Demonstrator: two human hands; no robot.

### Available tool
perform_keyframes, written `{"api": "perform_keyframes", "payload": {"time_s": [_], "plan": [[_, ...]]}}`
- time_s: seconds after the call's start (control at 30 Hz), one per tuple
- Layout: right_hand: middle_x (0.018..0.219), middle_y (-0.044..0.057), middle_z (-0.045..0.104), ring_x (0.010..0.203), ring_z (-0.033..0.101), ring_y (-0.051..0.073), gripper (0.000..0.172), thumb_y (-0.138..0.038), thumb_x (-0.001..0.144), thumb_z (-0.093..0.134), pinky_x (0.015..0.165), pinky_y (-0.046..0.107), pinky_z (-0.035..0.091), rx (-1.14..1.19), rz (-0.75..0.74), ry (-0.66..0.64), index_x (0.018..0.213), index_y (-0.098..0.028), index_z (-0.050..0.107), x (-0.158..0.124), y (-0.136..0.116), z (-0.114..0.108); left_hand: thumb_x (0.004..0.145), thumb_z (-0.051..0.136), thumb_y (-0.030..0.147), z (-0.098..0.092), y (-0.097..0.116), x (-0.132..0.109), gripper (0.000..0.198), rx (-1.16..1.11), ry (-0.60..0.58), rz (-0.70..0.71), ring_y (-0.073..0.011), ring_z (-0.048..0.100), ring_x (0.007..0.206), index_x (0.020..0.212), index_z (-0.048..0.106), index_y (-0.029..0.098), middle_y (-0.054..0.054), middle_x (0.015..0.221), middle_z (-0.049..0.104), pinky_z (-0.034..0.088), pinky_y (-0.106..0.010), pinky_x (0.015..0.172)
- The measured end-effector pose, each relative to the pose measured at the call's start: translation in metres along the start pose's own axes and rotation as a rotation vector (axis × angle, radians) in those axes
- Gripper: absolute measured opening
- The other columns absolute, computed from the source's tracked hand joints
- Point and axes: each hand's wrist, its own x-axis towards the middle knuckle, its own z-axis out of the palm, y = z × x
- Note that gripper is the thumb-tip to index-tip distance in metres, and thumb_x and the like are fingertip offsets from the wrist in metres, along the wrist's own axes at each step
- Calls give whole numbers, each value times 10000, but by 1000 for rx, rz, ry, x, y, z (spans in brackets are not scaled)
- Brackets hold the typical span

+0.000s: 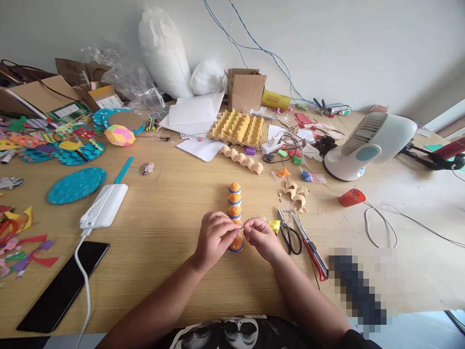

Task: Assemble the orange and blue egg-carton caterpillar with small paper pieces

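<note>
At desk [163, 228] centre: one caterpillar [234, 199], a row of orange domes with blue bands, running straight away from me. Three domes in clear view, one at the near end, the rest hidden under my hands. Left hand [214, 236] and right hand [262, 238] meet over its near end. Just right: one cutter [310, 246], one scissors [290, 237], one yellow scrap [275, 225]. Both grips pinched closed on one tiny bit [243, 227], too small to identify.
</note>
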Motion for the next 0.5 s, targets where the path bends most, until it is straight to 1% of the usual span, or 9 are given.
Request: {"api": "perform_keyframes", "payload": {"time_s": [0.13,0.27,0.5], "plan": [[570,-38,541,482,350,63,321,-440,727,834,454,216,197,-17,5,5,793,-171,671,0,0,0,913,711,225,0,-1,0,45,-11,-9,-17,-190,618,898,930,736,258,2,830,731,463,-395,896],[584,-30,556,490,372,65,334,-450,722,833,459,214,208,-24,12,8,789,-170,665,0,0,0,902,727,221,0,-1,0,44,-23,-18,-5,-186,610,899,925,734,258,8,823,729,457,-388,894],[579,-32,548,492,375,65,339,-455,726,834,464,214,211,-23,8,-6,789,-170,662,0,0,0,912,715,235,-1,0,1,30,-22,-26,-12,-182,612,890,916,734,258,8,819,731,455,-388,888]]}}
